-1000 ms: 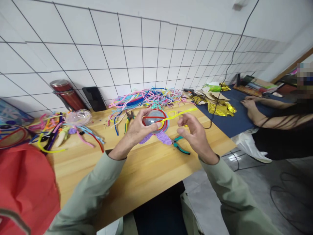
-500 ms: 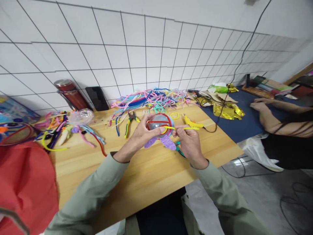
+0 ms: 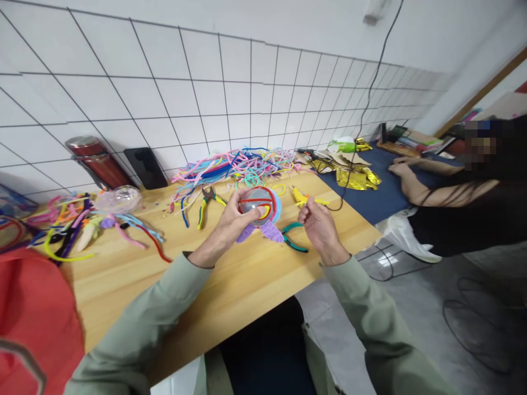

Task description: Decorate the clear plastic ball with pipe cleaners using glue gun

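My left hand [image 3: 239, 215] is closed around a clear plastic ball [image 3: 251, 204] banded with red pipe cleaner. A light blue rim edges its right side, and a yellow strip [image 3: 265, 212] lies under my thumb. Two fuzzy purple lobes [image 3: 272, 231] stick out at the bottom. To the right, apart from the ball, my right hand [image 3: 319, 225] has its fingers pinched on a yellow pipe cleaner [image 3: 324, 202], which overlaps a yellow glue gun [image 3: 299, 196] behind it. Teal-handled pliers [image 3: 294, 241] lie between the hands, partly beneath the purple lobe.
Yellow-green pliers [image 3: 205, 208] and a pile of pipe cleaners [image 3: 230, 167] lie behind my hands. Left are a red flask [image 3: 101, 164], a phone [image 3: 146, 167] and finished-looking fuzzy pieces [image 3: 86, 230]. At right, another person's arms [image 3: 415, 178] rest on a blue table [image 3: 362, 203].
My right hand has drawn away from the ball, and the yellow strip no longer spans the gap between my hands. The camera view has swung right. My left hand keeps its hold.
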